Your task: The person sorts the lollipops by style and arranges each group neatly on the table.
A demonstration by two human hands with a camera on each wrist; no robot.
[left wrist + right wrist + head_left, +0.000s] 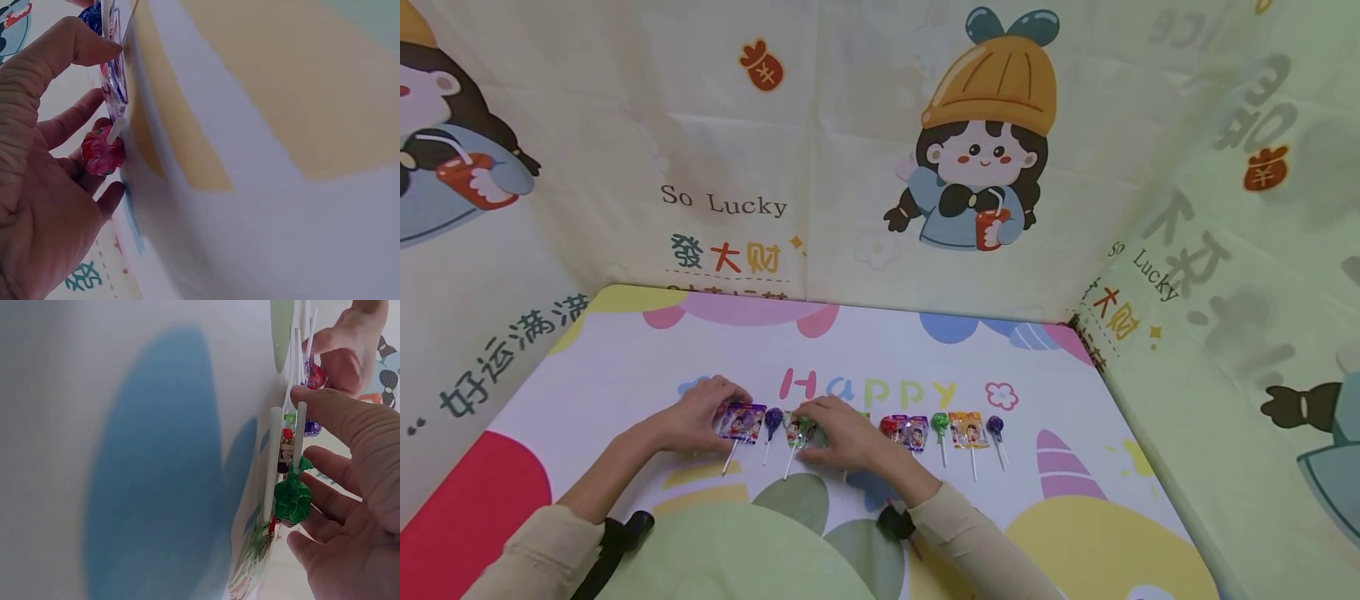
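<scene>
My left hand [700,414] [44,162] has its thumb and fingers around a purple wrapped flat lollipop [742,423] [114,78] at the row's left end. A pink-red ball lollipop [102,151] sits against its other fingers in the left wrist view. My right hand [844,435] [356,469] curls its thumb and index finger around a green-wrapped flat lollipop [799,428], while a green ball lollipop [292,499] lies beneath its palm. Between the hands is a dark blue ball lollipop [773,419]. The right hand partly hides the middle of the row.
Right of my hands, the row continues with a red ball lollipop [889,427], a purple packet [914,433], a green ball [940,422], an orange packet [967,432] and a dark blue ball [996,425]. A printed cloth wall [850,167] borders the patterned table [700,550].
</scene>
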